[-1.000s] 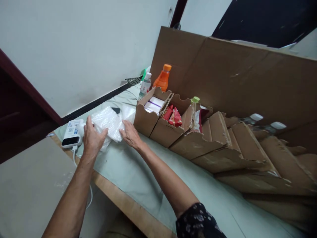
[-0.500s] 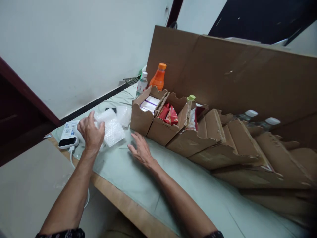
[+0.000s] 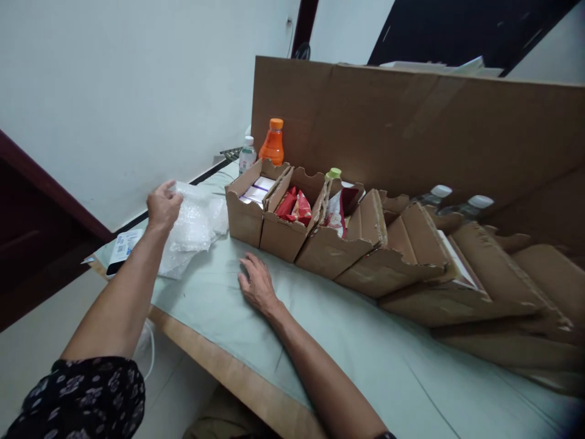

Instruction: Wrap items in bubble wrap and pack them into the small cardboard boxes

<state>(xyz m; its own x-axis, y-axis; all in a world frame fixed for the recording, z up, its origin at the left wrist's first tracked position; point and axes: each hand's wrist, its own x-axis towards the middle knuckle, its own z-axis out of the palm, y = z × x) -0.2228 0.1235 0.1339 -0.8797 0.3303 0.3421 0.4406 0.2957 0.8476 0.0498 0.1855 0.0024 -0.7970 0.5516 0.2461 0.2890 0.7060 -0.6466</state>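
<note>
At the left of the head view, my left hand [image 3: 163,206] has its fingers closed on the upper corner of a clear sheet of bubble wrap [image 3: 194,227]. Other crumpled clear plastic lies under and beside it on the pale green cloth [image 3: 219,305]. My right hand [image 3: 256,281] rests on the cloth with nothing in it, its fingers loosely apart, just in front of the cardboard bins. Nearest to it are a bin [image 3: 244,221] with white-and-purple boxes [image 3: 256,190] and a bin [image 3: 281,235] with red snack packets [image 3: 295,205].
More cardboard bins [image 3: 338,255] run to the right before a tall cardboard panel [image 3: 388,122]. An orange bottle [image 3: 273,145] and a clear bottle [image 3: 247,155] stand behind the first bin. A white device [image 3: 124,247] lies at the table's left end, partly behind my left forearm.
My left hand has moved up and away, and the bubble wrap now spreads out from its fingers. My right hand stays low on the cloth. The view has shifted slightly right.
</note>
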